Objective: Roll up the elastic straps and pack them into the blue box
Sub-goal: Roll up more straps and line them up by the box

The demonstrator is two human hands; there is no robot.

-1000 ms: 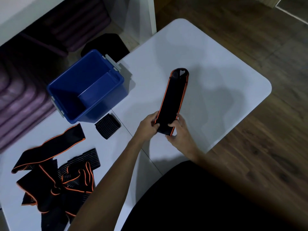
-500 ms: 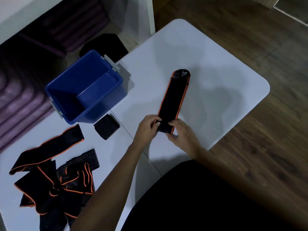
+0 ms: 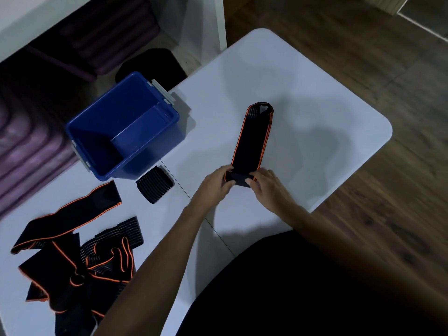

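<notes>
A black elastic strap with orange edges (image 3: 253,139) lies flat on the white table, stretching away from me. Its near end is curled into a small roll, pinched between my left hand (image 3: 215,184) and my right hand (image 3: 265,186). The blue box (image 3: 121,127) stands open to the left, and nothing shows inside it. A pile of several loose black-and-orange straps (image 3: 72,248) lies at the lower left. A small ribbed black strap piece (image 3: 155,184) rests just in front of the box.
The white table (image 3: 315,112) has a rounded far-right corner with wooden floor (image 3: 388,190) beyond it. A seam (image 3: 184,190) runs between two tabletops. A dark stool top (image 3: 152,64) and purple cushions (image 3: 29,141) sit behind the box.
The strap's near end has been folded over and rolled forward. Both hands have shifted slightly away from me, and the flat part of the strap is shorter.
</notes>
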